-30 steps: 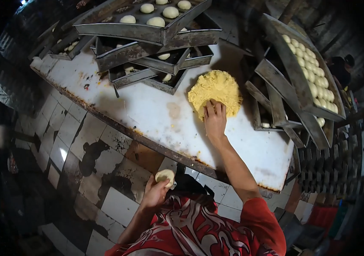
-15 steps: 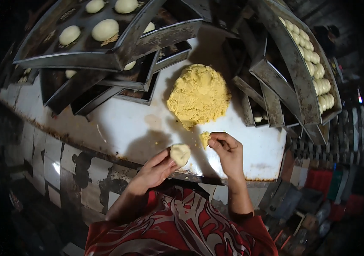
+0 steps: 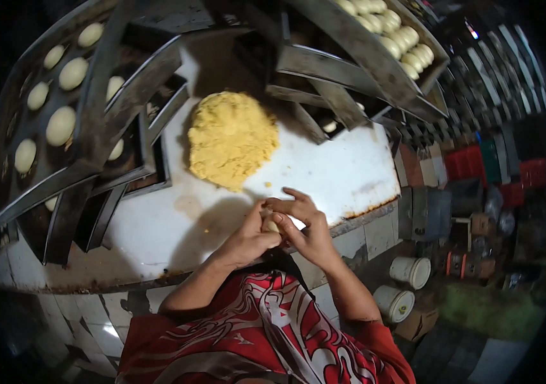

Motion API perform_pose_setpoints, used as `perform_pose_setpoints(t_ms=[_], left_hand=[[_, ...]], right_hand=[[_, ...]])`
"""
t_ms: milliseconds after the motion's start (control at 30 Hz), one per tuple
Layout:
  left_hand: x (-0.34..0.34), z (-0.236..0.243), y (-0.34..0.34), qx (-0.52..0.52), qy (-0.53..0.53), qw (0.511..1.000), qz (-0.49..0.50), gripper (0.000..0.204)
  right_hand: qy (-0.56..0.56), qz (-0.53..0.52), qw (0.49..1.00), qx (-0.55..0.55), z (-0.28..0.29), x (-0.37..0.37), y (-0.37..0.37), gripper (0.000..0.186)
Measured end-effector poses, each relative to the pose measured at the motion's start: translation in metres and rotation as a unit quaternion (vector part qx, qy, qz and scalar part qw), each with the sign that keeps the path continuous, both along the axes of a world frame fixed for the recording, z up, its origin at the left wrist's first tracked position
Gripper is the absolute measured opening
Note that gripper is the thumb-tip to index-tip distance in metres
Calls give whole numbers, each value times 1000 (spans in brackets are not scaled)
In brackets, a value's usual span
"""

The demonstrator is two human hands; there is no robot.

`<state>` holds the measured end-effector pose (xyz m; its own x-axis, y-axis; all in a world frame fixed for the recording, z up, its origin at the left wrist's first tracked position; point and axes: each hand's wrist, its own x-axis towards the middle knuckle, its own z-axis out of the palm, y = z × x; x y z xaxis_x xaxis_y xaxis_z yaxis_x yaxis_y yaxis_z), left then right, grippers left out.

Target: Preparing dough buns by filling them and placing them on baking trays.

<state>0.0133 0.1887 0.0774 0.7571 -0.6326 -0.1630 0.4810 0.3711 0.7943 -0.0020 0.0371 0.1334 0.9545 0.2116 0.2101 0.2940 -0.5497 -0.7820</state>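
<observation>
Both of my hands meet near the table's front edge. My left hand (image 3: pixel 251 238) is closed around a pale piece of dough (image 3: pixel 273 226), mostly hidden by the fingers. My right hand (image 3: pixel 306 232) presses on the same piece with its thumb and curled fingers; any yellow bit inside is hidden. Beyond them a large, crumbly yellow mound (image 3: pixel 232 137) lies on the stained white tabletop (image 3: pixel 343 173), with a small crumb near my fingers.
Metal trays (image 3: pixel 36 192) with pale dough balls are stacked crosswise at left. More stacked trays (image 3: pixel 369 57) at back right hold rows of balls. Further stacked metal pans (image 3: pixel 497 70), red crates (image 3: pixel 464 163), white buckets (image 3: pixel 409 272) and boxes stand beyond the table's right end.
My right hand left the mound with a yellow bit and has joined my left hand, which rose over the table with the dough. The view has shifted, showing more floor at right.
</observation>
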Motion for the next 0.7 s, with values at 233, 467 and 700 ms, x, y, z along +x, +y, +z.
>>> perform_pose_setpoints(t_ms=[233, 467, 700], left_hand=[[-9, -8, -131, 30, -100, 925, 365, 32], [9, -33, -176, 522, -487, 701, 14, 75], [-85, 2, -3, 557, -219, 756, 266, 61]], right_hand=[[-13, -204, 952, 228, -72, -77, -47, 24], [91, -285, 923, 242, -83, 28, -163, 30], [-28, 117, 987, -104, -129, 11, -231, 5]])
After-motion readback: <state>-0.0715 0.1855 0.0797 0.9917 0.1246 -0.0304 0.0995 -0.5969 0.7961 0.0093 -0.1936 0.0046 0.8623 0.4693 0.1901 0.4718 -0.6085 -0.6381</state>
